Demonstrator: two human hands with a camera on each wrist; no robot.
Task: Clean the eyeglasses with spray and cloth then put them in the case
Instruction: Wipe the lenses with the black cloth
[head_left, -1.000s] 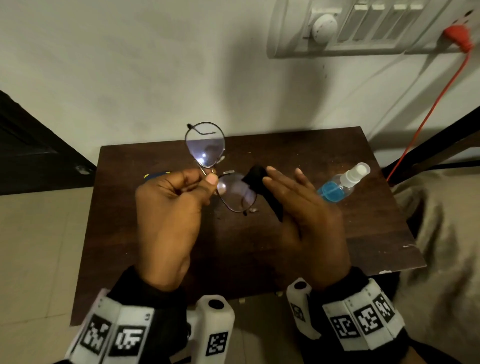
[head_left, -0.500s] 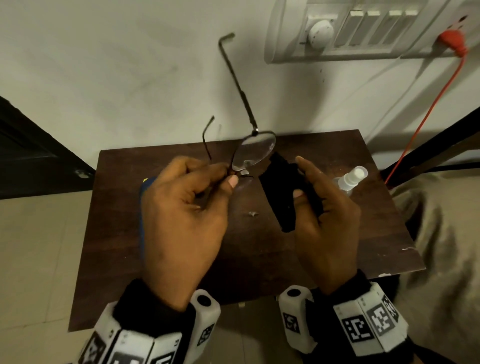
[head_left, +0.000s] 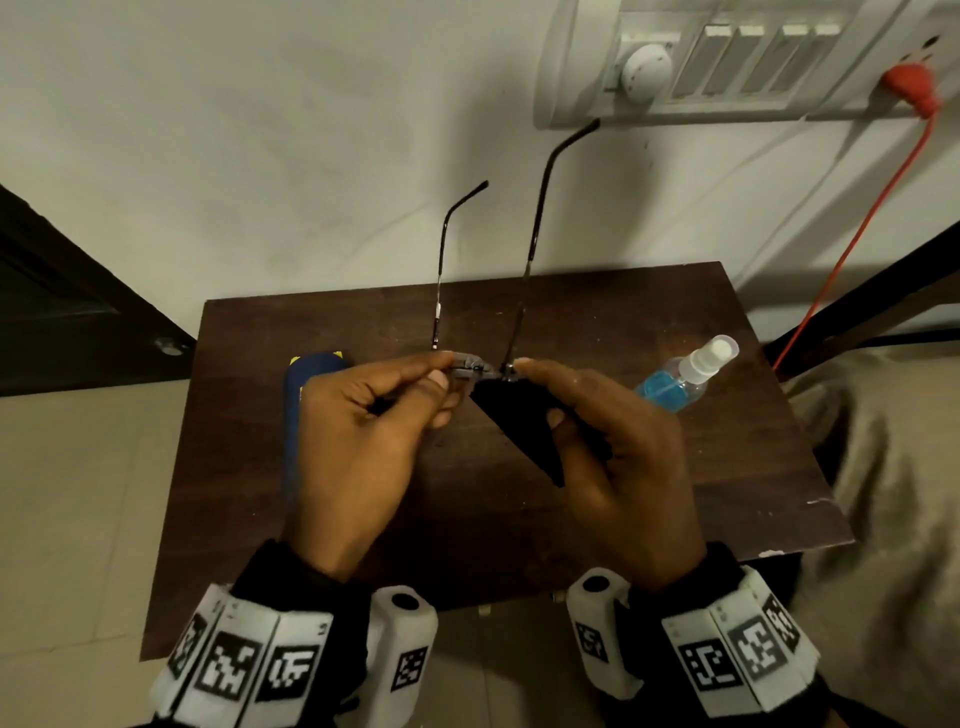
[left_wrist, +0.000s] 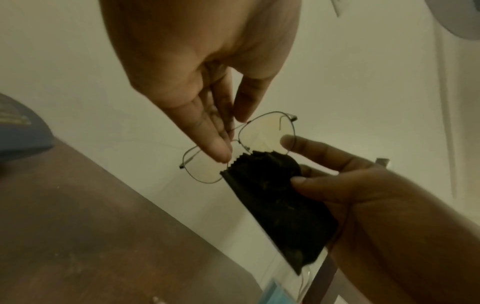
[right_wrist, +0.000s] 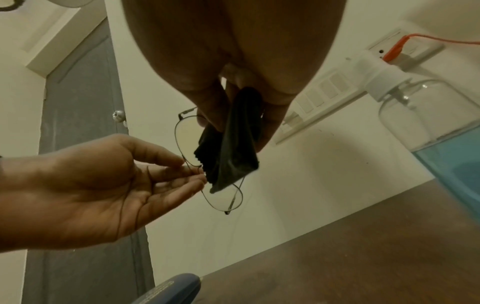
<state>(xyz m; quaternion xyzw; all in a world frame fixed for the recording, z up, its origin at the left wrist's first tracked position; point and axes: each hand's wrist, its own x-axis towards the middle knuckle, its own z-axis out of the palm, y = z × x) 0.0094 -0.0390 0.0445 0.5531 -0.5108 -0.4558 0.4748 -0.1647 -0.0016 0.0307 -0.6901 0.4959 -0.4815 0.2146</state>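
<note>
Thin metal-framed eyeglasses are held above the table, seen edge-on in the head view, with both temples open and pointing away toward the wall. My left hand pinches the frame at the bridge. My right hand grips a black cloth between thumb and fingers. Its index fingertip touches the rim of the right lens. The cloth hangs against the lower edge of that lens. A clear spray bottle with blue liquid lies on the table at the right. A dark blue case lies behind my left hand.
The small dark wooden table stands against a white wall. Above it are a switch panel and a red plug with its cord. A dark door is at the left, beige fabric at the right.
The eyeglasses have turned from lens-on to edge-on, temples now pointing away. My hands have drawn together and my right hand has brought the cloth up to the right lens.
</note>
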